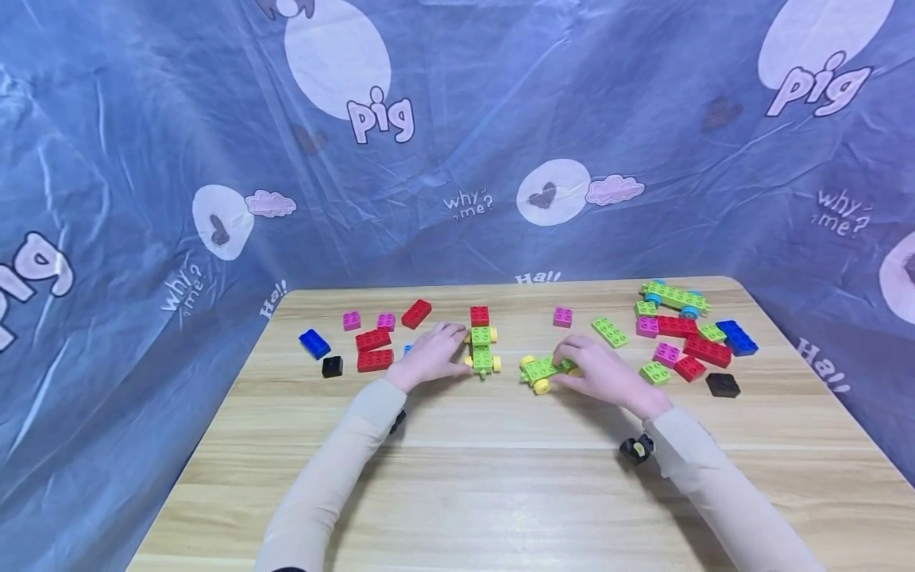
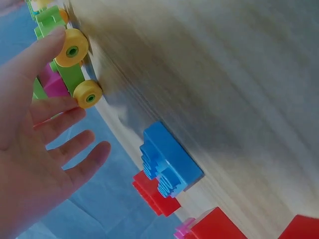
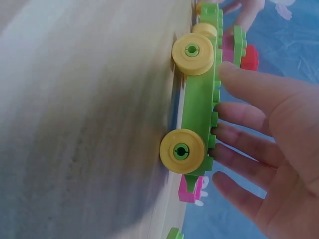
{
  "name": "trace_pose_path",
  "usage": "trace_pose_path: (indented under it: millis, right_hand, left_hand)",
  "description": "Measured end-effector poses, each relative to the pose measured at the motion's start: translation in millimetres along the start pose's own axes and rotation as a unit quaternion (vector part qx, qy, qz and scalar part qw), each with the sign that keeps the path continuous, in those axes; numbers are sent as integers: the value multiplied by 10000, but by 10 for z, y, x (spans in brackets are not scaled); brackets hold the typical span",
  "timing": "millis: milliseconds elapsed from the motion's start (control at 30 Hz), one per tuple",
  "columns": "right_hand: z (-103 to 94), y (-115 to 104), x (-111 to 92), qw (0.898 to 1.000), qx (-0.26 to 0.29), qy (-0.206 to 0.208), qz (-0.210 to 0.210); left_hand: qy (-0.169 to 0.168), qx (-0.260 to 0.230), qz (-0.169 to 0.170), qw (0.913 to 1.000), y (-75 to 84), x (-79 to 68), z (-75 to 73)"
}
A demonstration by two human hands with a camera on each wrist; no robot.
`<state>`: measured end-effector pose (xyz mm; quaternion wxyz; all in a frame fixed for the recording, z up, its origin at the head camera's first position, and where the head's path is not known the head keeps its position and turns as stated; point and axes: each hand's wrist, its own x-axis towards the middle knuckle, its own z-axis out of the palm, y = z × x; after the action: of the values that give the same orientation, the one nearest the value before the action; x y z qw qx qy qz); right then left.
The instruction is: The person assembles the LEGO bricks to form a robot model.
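My left hand (image 1: 434, 355) holds a green toy car base (image 1: 482, 360) with yellow wheels from its left side. In the left wrist view, thumb and index finger meet its yellow wheels (image 2: 72, 48), and the other fingers are spread. A pink brick (image 2: 54, 82) sits on this base, with a green brick above it. A red brick (image 1: 480, 315) shows at the far end. My right hand (image 1: 596, 372) grips a second green car base (image 1: 541, 369), also yellow-wheeled, with bare studs; its thumb lies on one side and fingers on the other. Both bases stand on the table, apart.
Red, pink, black and blue bricks (image 1: 314, 344) lie on the left of the wooden table (image 1: 486, 492). More bricks lie at right, near a blue-wheeled green car base (image 1: 675, 298). A pink brick (image 1: 562, 317) and a long green brick (image 1: 609, 333) lie behind my right hand.
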<state>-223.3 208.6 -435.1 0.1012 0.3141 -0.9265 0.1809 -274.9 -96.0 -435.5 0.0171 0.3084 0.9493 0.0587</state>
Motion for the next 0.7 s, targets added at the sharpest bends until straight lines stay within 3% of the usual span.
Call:
trace_pose_path:
  millis: [200, 400, 600, 700]
  right_hand:
    - [20, -114, -23, 9996, 132, -176, -162]
    - [65, -191, -33, 9994, 177, -101, -280]
    - [28, -250, -106, 9969, -620, 327, 367]
    - [1, -297, -140, 9905, -1105, 277, 771]
  left_hand:
    - [10, 113, 18, 9999, -29, 43, -2]
    - [-4, 201, -41, 9998, -67, 78, 11]
    - [-1, 192, -46, 9998, -81, 116, 2]
    - [45, 225, -57, 9997, -89, 131, -2]
